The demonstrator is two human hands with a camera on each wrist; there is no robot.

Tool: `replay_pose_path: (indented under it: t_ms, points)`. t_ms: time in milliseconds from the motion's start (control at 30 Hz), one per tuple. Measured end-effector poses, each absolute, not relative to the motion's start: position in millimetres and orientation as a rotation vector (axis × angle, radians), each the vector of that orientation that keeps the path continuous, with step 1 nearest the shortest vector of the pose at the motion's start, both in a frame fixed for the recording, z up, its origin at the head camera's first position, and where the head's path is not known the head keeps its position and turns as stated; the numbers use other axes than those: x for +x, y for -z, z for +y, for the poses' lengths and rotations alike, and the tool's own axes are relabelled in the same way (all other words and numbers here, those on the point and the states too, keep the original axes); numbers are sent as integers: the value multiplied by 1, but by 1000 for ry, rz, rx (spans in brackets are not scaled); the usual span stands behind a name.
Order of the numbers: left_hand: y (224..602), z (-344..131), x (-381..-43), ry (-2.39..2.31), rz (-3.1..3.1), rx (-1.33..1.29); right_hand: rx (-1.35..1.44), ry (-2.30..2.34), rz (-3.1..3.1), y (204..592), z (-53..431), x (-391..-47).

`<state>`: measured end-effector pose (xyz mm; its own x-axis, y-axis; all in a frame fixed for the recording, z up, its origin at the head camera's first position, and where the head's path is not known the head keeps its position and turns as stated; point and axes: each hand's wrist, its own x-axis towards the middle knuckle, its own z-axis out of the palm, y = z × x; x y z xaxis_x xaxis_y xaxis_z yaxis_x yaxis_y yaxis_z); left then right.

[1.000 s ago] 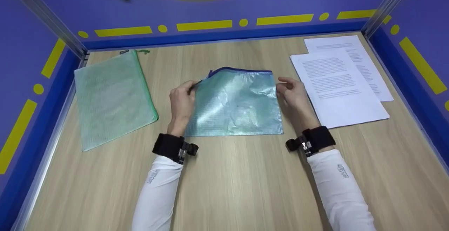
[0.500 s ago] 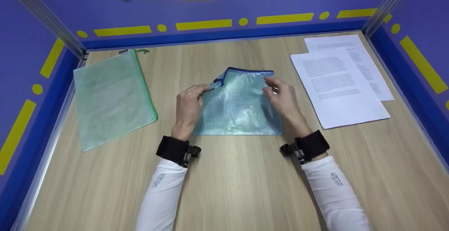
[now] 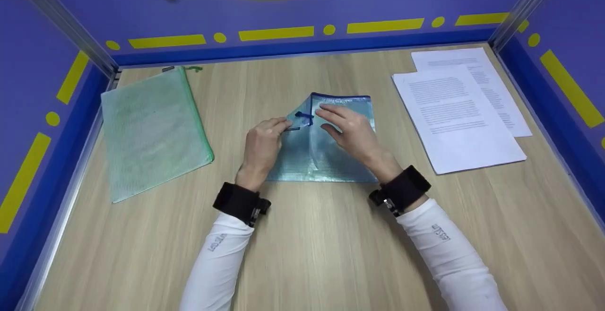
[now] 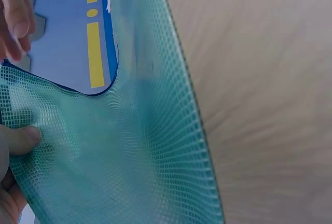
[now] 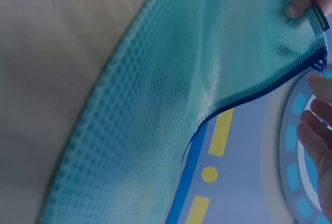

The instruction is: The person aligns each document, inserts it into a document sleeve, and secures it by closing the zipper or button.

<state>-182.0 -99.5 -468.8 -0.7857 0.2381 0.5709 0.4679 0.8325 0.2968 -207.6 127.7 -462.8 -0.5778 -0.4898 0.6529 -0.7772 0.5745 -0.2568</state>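
A translucent blue-green mesh zipper pouch (image 3: 340,159) with a dark blue zipper edge (image 3: 340,96) lies at mid-table, its left side lifted and bent. My left hand (image 3: 263,148) pinches its upper left corner between thumb and fingers; in the left wrist view the thumb (image 4: 26,138) presses on the mesh. Over the pouch, close to the dark blue zipper pull (image 3: 303,115), hovers my right hand (image 3: 352,133), thumb and fingers apart. The right wrist view shows the fingers of that hand (image 5: 319,136) beside the zipper end, apart from it, with nothing between them.
On the left lies a pale green mesh zipper pouch (image 3: 153,136). Printed paper stacks (image 3: 458,126) overlap at the right, beyond my right hand. Blue-purple panels (image 3: 283,13) with yellow markings wall in the wooden table (image 3: 321,254) at the back and sides.
My left hand has moved slightly right and nearer, drawing the pouch's corner up and inward. My right hand has gone from the pouch's right edge leftward to near the zipper pull.
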Motion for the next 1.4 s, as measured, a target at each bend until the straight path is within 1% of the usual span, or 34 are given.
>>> replay_pose_path:
  t_ms: [233,733,1400]
  points:
    - [471,-96,-181,543,-2495,-556,1097,-563,-2307,464,112,-207]
    - [459,-80,-173,458,-2441,-633,1045,-577,-2237,469,104,-205]
    - [462,-85,-173,483,-2376,-623,1047,-532,-2209,467,112,-208]
